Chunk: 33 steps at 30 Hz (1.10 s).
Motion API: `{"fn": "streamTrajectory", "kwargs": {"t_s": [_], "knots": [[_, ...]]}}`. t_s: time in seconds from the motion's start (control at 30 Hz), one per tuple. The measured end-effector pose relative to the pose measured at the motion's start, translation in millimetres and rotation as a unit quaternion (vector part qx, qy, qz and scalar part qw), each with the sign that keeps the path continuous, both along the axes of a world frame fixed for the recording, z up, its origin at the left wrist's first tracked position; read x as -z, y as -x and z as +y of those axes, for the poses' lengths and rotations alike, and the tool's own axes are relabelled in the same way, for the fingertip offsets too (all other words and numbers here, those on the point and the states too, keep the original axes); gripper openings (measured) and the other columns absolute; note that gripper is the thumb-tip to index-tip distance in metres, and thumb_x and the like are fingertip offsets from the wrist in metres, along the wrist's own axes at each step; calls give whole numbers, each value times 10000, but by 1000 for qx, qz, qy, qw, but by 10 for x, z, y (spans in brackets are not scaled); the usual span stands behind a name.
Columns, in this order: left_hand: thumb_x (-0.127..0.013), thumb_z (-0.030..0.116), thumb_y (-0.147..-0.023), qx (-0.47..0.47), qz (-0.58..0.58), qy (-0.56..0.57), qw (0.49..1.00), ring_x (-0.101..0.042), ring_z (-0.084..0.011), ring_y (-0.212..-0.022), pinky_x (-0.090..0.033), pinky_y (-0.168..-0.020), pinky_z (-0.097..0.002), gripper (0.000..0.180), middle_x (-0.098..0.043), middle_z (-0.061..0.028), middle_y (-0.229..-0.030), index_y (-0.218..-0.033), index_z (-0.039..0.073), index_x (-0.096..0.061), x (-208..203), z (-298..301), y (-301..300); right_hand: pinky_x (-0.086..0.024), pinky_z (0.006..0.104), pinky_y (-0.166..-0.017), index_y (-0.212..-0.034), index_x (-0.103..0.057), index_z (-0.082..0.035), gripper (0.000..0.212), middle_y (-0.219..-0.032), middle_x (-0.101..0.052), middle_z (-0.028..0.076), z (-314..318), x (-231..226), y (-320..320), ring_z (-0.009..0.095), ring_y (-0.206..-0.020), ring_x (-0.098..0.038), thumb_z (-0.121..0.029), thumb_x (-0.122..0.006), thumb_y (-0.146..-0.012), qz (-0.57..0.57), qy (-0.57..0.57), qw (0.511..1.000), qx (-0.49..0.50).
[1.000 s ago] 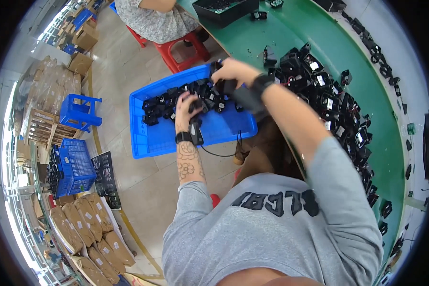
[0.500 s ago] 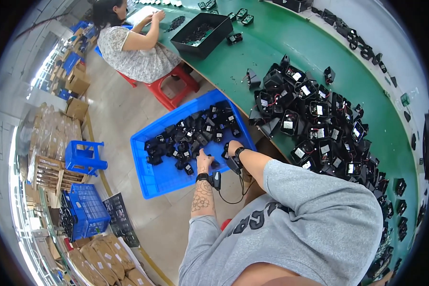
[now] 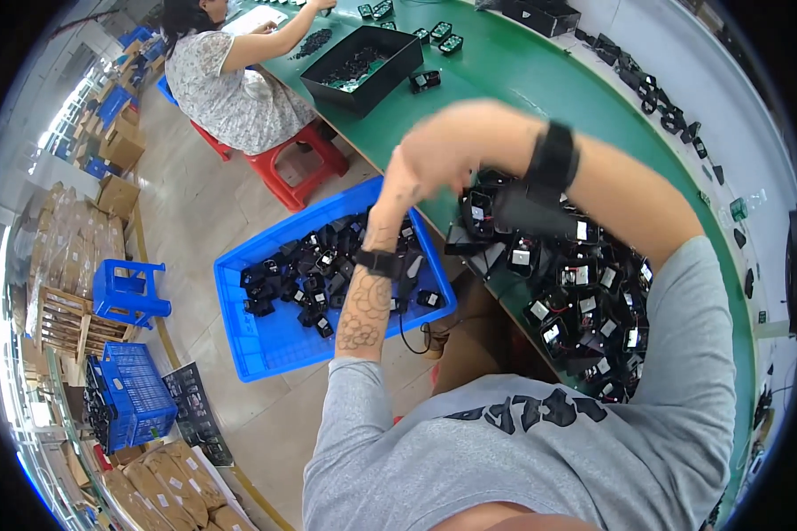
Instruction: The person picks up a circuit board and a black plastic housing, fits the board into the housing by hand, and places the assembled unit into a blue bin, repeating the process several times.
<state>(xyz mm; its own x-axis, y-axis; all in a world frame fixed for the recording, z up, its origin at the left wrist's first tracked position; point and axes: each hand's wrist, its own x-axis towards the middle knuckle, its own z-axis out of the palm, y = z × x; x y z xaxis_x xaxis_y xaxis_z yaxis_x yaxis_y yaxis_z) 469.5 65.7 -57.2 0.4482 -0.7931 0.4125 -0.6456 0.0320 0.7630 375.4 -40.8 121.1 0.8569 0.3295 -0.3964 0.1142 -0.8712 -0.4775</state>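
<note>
My left hand (image 3: 404, 184) is raised over the far right side of a blue plastic bin (image 3: 270, 350), close to the table edge. My right hand (image 3: 460, 146) crosses just beyond it, smeared by motion. The two overlap, so the fingers and anything in them cannot be made out. Small black plastic parts (image 3: 305, 279) lie in a loose heap inside the bin. Beneath my right forearm, a pile of open black housings (image 3: 580, 305) with white labels and red wires covers the green table (image 3: 505, 75). Each wrist has a black band.
Beyond the bin, a co-worker (image 3: 230, 84) sits on a red stool (image 3: 297, 168) at the table. A black tray (image 3: 363, 71) of small parts stands near them. To the left are a blue stool (image 3: 128, 292), blue crates (image 3: 137, 394) and cardboard boxes (image 3: 119, 142).
Both hands have risen out of the bin toward the table edge and come together. My right arm has swung up over the pile. The co-worker's one arm reaches further out.
</note>
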Motion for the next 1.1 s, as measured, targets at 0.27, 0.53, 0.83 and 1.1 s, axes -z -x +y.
{"fn": "streamTrajectory", "kwargs": {"t_s": [0.27,0.53,0.83,1.1], "knots": [[-680,175,-827,-115,-81,-7,990,-592,-282,-992,-486,-853,-358,448,-565,-150,-1097,-1245,75,-550,10,-235,209,-460,414,-934,-1259,-538,-62,557,-1182,-600,188,-1765,974,-1567,338,-1104,-570,-173,-679,-732,-232,173,936,202],[-692,128,-795,-224,-55,50,972,-506,-283,-1081,-391,-968,-407,262,-592,-90,-1103,-1055,98,-666,333,50,618,-500,465,-833,-1031,-577,-37,237,-1080,-620,187,-1749,1856,-1892,377,-1007,-598,-156,-575,-825,-370,188,879,233],[-529,107,-868,-305,79,233,920,-441,-339,-1208,-302,-1051,-429,201,-626,-87,-1108,-1003,66,-671,350,-50,821,-515,410,-764,-1001,-636,-83,250,-931,-671,147,-1969,1601,-1702,326,-908,-638,-195,-640,-778,-339,207,889,229],[-675,228,-797,-262,13,68,963,-588,-292,-1006,-442,-918,-406,276,-642,-111,-966,-1047,113,-669,281,-38,1132,-515,393,-645,-805,-688,26,360,-726,-655,218,-1170,563,-1375,314,-693,-660,-293,-738,-645,-319,29,923,214]]}}
